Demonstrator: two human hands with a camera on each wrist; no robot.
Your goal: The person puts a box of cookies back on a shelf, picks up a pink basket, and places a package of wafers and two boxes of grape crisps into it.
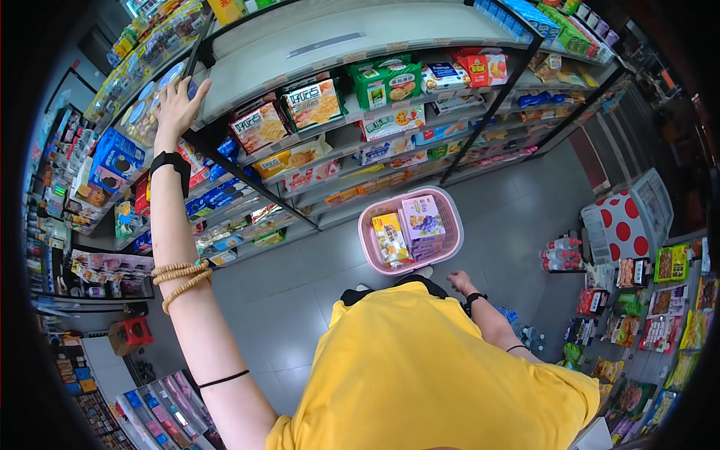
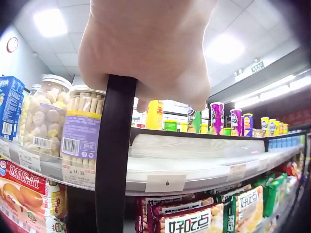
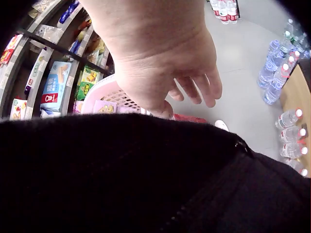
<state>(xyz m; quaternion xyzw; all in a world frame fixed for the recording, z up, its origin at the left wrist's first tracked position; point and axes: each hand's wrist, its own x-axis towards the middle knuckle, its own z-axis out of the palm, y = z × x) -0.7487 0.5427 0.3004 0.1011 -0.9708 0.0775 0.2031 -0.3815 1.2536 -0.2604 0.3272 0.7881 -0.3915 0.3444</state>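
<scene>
My left hand (image 1: 178, 105), fingers spread, is at the top of a black shelf post, beside clear jars of snacks. From the left wrist, the palm side of that hand (image 2: 146, 53) is over the black post (image 2: 115, 160); a jar of pale sticks (image 2: 81, 128) and a jar of round biscuits (image 2: 47, 114) stand just left. Low at my side hangs my right hand (image 1: 460, 282), holding nothing, its fingers loosely bent in the right wrist view. Close to it on the floor is a pink basket (image 1: 366, 244) with a yellow box (image 1: 390, 238) and purple boxes with grape pictures (image 1: 424, 217).
Shelves in front hold biscuit packs (image 1: 311, 105) below a bare white top shelf (image 1: 322, 46). Blue boxes (image 1: 118, 157) stand on the left shelving. Water bottles (image 3: 291, 136) and a red-dotted white box (image 1: 619, 227) are at the right. Grey tiled floor (image 1: 292, 281) surrounds the basket.
</scene>
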